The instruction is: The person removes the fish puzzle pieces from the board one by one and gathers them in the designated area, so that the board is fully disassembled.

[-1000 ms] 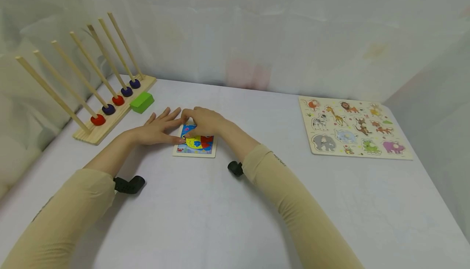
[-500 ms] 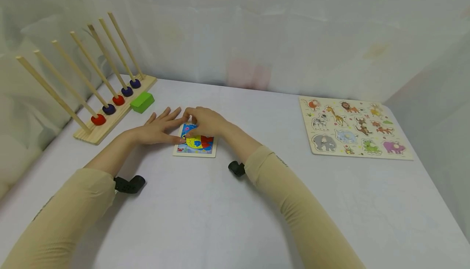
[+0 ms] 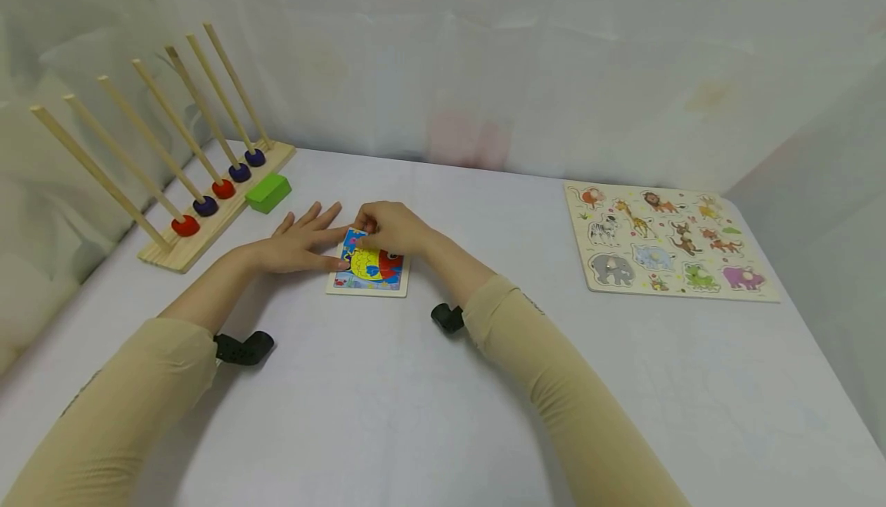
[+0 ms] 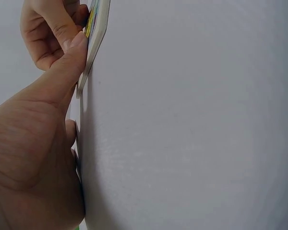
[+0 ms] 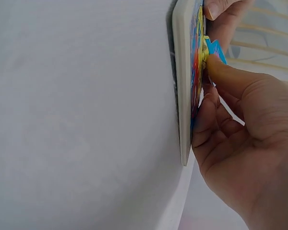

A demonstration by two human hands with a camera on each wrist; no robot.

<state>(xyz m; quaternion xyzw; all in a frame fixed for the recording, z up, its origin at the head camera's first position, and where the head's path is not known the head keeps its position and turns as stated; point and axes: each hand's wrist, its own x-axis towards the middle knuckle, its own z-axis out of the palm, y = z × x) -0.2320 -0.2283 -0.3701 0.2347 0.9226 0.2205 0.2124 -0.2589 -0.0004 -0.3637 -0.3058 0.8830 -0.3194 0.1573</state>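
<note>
A small square jigsaw puzzle (image 3: 367, 284) with a yellow and red fish picture lies on the white table in a pale wooden frame. My left hand (image 3: 294, 249) rests beside it with fingers spread, the thumb on the puzzle's left side. Over the far right part of the puzzle, my right hand (image 3: 394, 228) pinches a blue and yellow puzzle piece (image 5: 215, 49) between thumb and fingers. In the right wrist view this piece stands tilted up from the puzzle's face. The right hand covers the puzzle's upper right corner.
At the left stands a wooden peg rack (image 3: 201, 222) with tall sticks and several red and blue beads. A green block (image 3: 268, 193) lies beside its base. An animal peg puzzle board (image 3: 671, 241) lies at the right. White cloth (image 3: 540, 91) hangs behind the table.
My right hand has shifted slightly right, and the blue upper left of the puzzle shows raised in its pinch. The left hand stays in place.
</note>
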